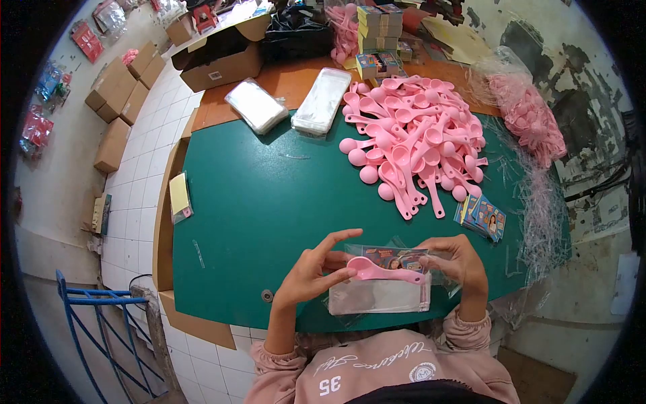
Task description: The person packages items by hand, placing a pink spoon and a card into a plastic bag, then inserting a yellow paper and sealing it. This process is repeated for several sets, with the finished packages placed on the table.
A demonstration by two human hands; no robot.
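Note:
A pink measuring spoon (393, 273) lies level in front of me, over a printed card (387, 257) and a clear plastic bag (436, 278). My left hand (313, 266) pinches around the spoon's bowl, thumb against it and index finger raised. With its fingers closed, my right hand (461, 261) grips the bag at the right, near the handle end. Beneath them a stack of clear bags (377, 298) rests at the table's near edge. How far the spoon and card sit inside the bag is hard to make out.
A large heap of pink spoons (417, 138) covers the back right of the green table (235, 202). Printed cards (486, 219) lie beside it. Two bag stacks (321, 104) stand behind; a packed pouch (180, 195) sits left. Crumpled plastic (542, 209) lines the right edge.

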